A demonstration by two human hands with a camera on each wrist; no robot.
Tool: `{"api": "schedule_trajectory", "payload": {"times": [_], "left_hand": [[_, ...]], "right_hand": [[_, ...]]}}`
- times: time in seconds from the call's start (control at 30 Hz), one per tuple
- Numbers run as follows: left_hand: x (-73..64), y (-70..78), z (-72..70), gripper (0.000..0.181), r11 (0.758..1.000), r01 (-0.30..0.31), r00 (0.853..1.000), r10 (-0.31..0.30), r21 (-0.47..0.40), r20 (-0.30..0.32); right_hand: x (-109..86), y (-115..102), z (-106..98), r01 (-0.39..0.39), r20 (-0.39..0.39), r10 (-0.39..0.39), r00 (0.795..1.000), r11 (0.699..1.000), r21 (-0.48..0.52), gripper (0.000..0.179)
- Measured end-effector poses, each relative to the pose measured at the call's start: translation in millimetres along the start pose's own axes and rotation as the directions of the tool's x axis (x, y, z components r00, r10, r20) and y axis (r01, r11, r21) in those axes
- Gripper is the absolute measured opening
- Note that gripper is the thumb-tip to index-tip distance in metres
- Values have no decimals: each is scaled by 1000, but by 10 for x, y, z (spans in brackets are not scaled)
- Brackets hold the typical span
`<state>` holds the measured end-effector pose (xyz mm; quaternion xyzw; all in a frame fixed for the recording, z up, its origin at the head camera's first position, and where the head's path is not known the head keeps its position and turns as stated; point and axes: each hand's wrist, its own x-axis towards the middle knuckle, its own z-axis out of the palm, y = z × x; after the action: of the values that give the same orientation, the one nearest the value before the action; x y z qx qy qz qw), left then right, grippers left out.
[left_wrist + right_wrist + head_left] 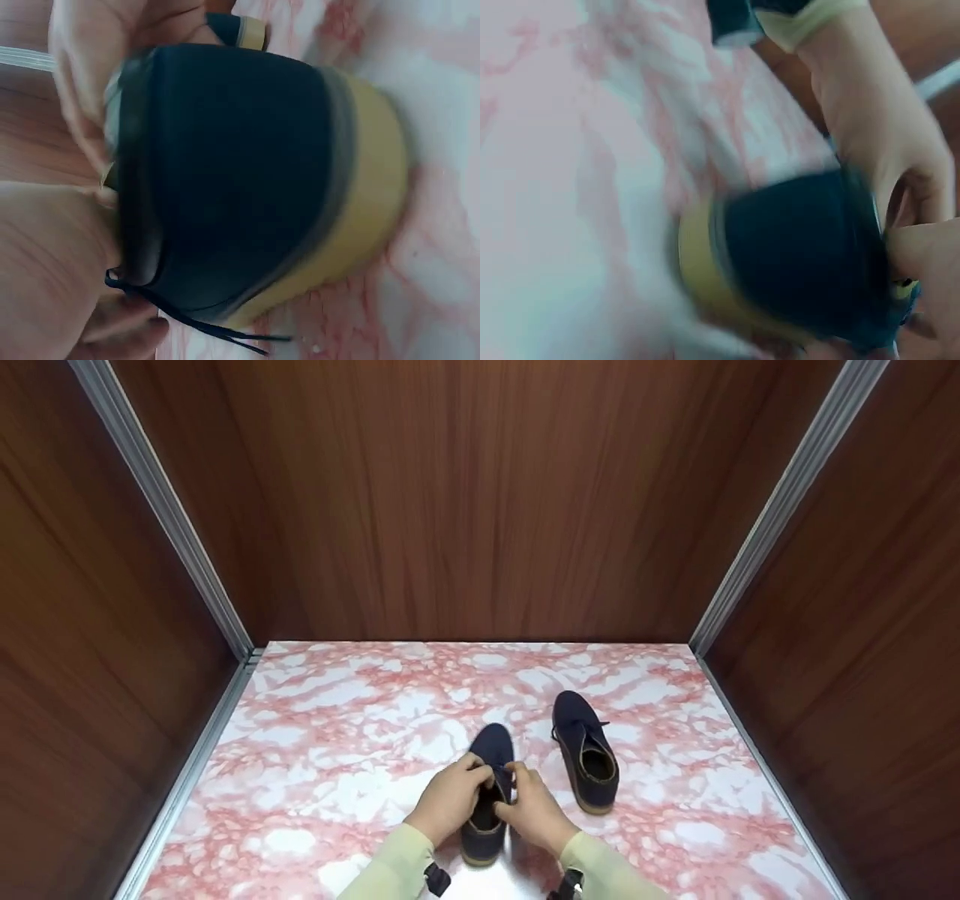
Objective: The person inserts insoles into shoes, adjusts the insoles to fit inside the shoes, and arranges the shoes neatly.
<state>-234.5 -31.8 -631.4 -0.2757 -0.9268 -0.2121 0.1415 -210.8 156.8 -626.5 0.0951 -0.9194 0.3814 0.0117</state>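
A dark navy lace-up shoe [491, 742] with a tan sole stands upright in front of me, toe pointing away. My left hand [448, 795] grips it from the left, fingers bent over the edge of its opening near the laces. From the other side my right hand [538, 810] holds the opening's edge, forefinger by the laces and thumb lower down. Dark lace ends [202, 324] hang down the shoe's side in the left wrist view. The heel of the shoe [795, 255] is blurred in the right wrist view. Fingertips are partly hidden.
The matching shoe [574, 712] stands upright to the right and farther back, its laces spreading at the sides. Under both lies a pink-and-white marbled surface [315, 787]. Brown wood-grain panels [465, 510] with metal edge strips [161, 491] enclose the back and both sides.
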Motion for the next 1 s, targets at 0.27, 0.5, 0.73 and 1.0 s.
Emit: {"api": "schedule_trajectory", "payload": {"times": [0.27,0.5,0.73,1.0], "left_hand": [[-50,67,127,24,987,101,981,-78,127,-177],[18,82,188,24,970,75,967,-14,232,-256],[3,-4,185,20,989,76,968,-43,125,-248],[-41,-102,175,16,993,-59,971,81,101,-227]], "right_hand": [[24,31,116,-58,19,58,998,998,18,84],[41,35,124,-18,5,19,1000,997,-68,78],[16,170,171,50,-4,-51,999,996,-72,77],[-20,172,185,49,12,-49,999,996,-79,71]]}}
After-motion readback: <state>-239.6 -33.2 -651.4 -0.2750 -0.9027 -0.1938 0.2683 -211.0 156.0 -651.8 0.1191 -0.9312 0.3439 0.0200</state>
